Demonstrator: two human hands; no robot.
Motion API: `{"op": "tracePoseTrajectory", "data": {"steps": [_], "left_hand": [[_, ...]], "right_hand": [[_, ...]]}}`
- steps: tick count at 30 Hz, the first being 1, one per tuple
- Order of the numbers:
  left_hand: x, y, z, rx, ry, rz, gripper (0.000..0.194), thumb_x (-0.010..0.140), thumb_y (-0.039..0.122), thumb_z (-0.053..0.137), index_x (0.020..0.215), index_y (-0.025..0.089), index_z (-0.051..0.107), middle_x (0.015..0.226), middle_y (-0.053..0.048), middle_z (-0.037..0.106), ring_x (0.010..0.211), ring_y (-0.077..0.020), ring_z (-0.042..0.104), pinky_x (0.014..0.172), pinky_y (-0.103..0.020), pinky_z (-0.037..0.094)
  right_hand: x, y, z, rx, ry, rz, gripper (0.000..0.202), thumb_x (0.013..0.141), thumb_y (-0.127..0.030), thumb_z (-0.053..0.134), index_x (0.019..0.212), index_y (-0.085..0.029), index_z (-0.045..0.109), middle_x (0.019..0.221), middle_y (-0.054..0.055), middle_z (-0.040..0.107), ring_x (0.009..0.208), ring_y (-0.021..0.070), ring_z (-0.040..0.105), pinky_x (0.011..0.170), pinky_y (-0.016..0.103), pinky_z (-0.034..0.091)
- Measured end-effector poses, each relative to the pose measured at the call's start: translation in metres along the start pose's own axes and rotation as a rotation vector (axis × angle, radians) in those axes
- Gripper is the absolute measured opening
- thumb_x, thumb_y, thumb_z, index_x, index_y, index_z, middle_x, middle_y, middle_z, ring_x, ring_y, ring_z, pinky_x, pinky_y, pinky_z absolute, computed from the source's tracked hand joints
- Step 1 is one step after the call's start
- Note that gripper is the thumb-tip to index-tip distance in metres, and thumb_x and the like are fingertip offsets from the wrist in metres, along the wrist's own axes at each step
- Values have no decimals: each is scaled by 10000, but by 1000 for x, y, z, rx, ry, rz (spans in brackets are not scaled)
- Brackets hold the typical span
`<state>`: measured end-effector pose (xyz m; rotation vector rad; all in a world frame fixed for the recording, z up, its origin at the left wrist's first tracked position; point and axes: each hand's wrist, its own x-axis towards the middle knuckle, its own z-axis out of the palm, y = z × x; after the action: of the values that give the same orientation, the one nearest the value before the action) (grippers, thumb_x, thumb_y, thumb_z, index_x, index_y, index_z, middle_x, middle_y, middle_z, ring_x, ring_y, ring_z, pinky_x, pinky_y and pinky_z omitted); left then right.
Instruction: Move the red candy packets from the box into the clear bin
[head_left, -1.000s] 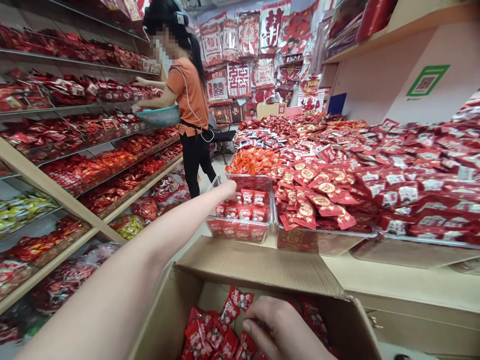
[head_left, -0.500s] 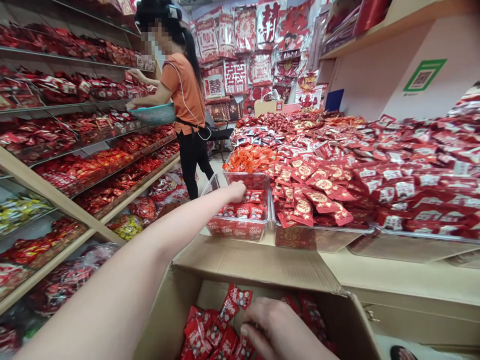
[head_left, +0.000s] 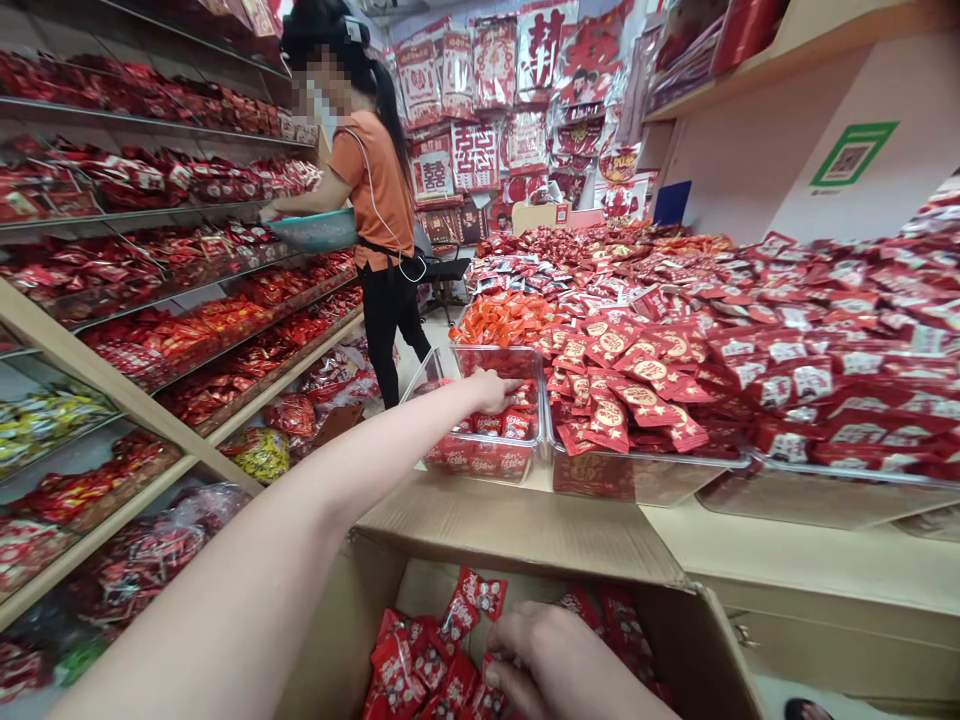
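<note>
My left hand (head_left: 493,391) reaches into a clear plastic bin (head_left: 480,462) on the counter. Its fingers are stretched out to the right over small red candy packets (head_left: 517,424), partly hiding them; I see nothing held in it. Below, my right hand (head_left: 551,650) is inside an open cardboard box (head_left: 517,515). Its fingers are curled and pinched on a red candy packet (head_left: 491,672), mostly hidden by the hand. More loose red packets (head_left: 401,665) of the same look lie around it in the box.
Right of the bin, larger clear trays (head_left: 652,480) hold heaped red packets. Shelves (head_left: 172,215) full of red bags line the left side. A person in an orange top (head_left: 375,190) stands there with a teal basin (head_left: 319,230). Red-and-white decorations (head_left: 476,150) hang at the back.
My left hand has shifted slightly right in the bin, and its fingers have gone from curled to stretched out. My right hand stays in the box. The other person's raised hand has come down.
</note>
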<state>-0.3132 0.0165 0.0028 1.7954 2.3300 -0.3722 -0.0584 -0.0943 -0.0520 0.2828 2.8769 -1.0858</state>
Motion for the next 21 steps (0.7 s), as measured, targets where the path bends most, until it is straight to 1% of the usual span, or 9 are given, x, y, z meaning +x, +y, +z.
{"op": "tracePoseTrajectory", "data": {"steps": [3, 7, 9, 11, 13, 15, 18, 20, 21], "left_hand": [[2, 5, 0, -11, -23, -39, 586, 766, 514, 391, 1306, 335, 249, 1235, -133, 437, 1102, -348, 414, 860, -453, 337], [1, 4, -6, -41, -66, -46, 596, 753, 565, 366, 1299, 356, 249, 1255, -124, 420, 1095, -340, 423, 869, -458, 326], [-1, 3, -7, -56, -79, -43, 619, 736, 614, 341, 1297, 372, 239, 1274, -116, 405, 1123, -349, 393, 884, -483, 302], [-2, 3, -6, -67, -80, -50, 661, 708, 653, 344, 1298, 378, 228, 1298, -121, 376, 1159, -378, 335, 883, -526, 279], [-3, 6, -4, -79, -71, -62, 682, 696, 660, 360, 1299, 370, 232, 1313, -138, 352, 1180, -406, 286, 870, -567, 263], [-4, 9, -3, -99, -57, -68, 675, 700, 639, 389, 1299, 363, 240, 1314, -148, 348, 1177, -414, 288, 860, -584, 260], [-10, 11, -9, -143, -5, -45, 678, 702, 581, 461, 1300, 335, 259, 1301, -156, 365, 1150, -392, 347, 866, -548, 290], [-22, 11, -19, -175, 63, -10, 649, 708, 512, 510, 1285, 274, 331, 1279, -159, 394, 1135, -359, 381, 884, -484, 314], [-32, 11, -24, -191, 103, 12, 607, 721, 471, 517, 1266, 244, 373, 1265, -151, 414, 1128, -332, 398, 895, -443, 322]], "right_hand": [[0, 1, 4, -30, -9, 7, 83, 685, -238, 490, 612, -199, 479, 664, -16, 565, 587, 105, 482, 516, 206, 276], [1, 3, 7, -59, -26, 12, 77, 697, -264, 499, 657, -209, 535, 705, -5, 593, 622, 120, 518, 530, 218, 283], [1, 3, 7, -75, -45, 27, 91, 701, -275, 498, 663, -209, 548, 714, 2, 604, 629, 129, 532, 528, 223, 287], [1, 2, 6, -87, -70, 45, 106, 706, -288, 497, 669, -210, 559, 720, 9, 614, 641, 142, 546, 528, 228, 295], [1, 0, 4, -88, -83, 60, 117, 710, -302, 499, 692, -214, 574, 740, 18, 625, 676, 161, 563, 542, 230, 315], [-1, -2, 2, -81, -93, 72, 125, 718, -302, 497, 707, -215, 586, 762, 28, 633, 718, 177, 575, 572, 232, 345], [-2, -5, -2, -86, -116, 112, 133, 727, -270, 486, 736, -207, 603, 799, 45, 643, 759, 195, 588, 633, 247, 389], [-2, -4, 0, -107, -138, 150, 157, 720, -250, 486, 784, -194, 617, 830, 70, 646, 789, 215, 594, 671, 270, 415], [-1, -2, 4, -127, -151, 172, 178, 713, -241, 487, 812, -183, 623, 846, 88, 645, 803, 226, 595, 685, 284, 427]]}}
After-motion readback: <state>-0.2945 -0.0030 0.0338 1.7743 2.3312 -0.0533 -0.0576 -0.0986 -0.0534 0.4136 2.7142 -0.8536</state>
